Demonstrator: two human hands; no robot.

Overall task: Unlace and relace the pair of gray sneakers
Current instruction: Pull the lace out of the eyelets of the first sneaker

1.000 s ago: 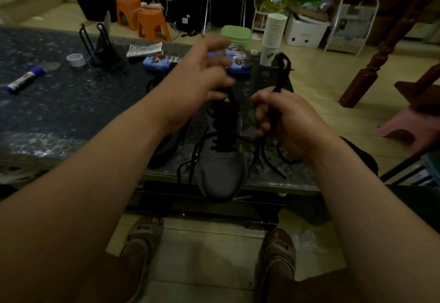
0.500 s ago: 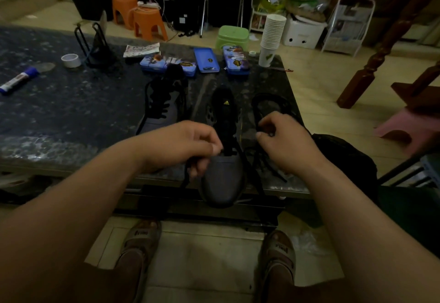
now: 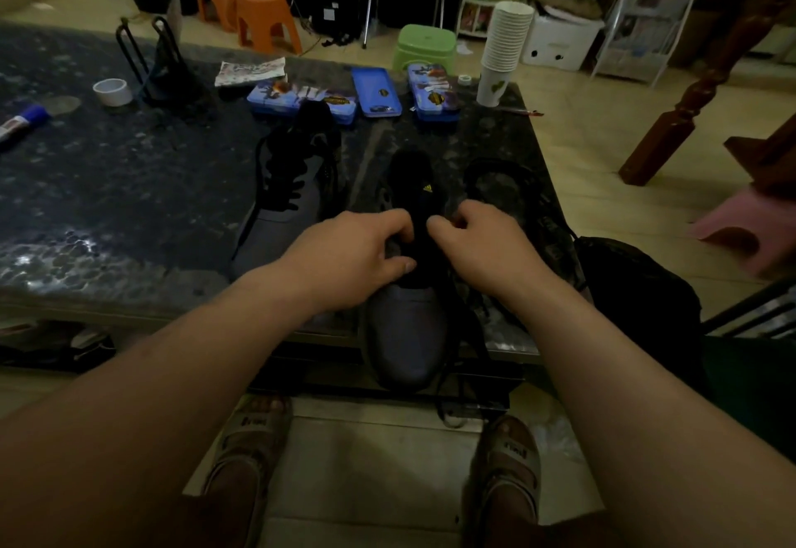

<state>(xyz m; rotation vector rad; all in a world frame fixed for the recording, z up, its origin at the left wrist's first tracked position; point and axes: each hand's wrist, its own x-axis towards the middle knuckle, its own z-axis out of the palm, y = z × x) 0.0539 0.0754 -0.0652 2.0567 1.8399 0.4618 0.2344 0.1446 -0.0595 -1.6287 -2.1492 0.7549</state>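
Note:
Two gray sneakers stand on a dark stone table (image 3: 107,202). The near sneaker (image 3: 407,332) points its toe over the table's front edge and has a black tongue with a yellow logo. My left hand (image 3: 353,258) grips its left side at the eyelets, fingers curled on the upper. My right hand (image 3: 478,245) pinches the black lace (image 3: 469,349) at the tongue's right side; loose lace trails over the table edge and loops on the table to the right. The second sneaker (image 3: 288,198), laced in black, stands to the left behind.
Blue tins (image 3: 301,101), a stack of paper cups (image 3: 506,51), a tape roll (image 3: 113,91), a marker (image 3: 21,118) and a black wire stand (image 3: 159,69) sit further back. A black bag (image 3: 637,293) lies at the table's right corner. Stools stand on the floor beyond.
Both hands dropped from the raised lace to the near sneaker, then closed together at its tongue. The lace loop that was held up now lies on the table.

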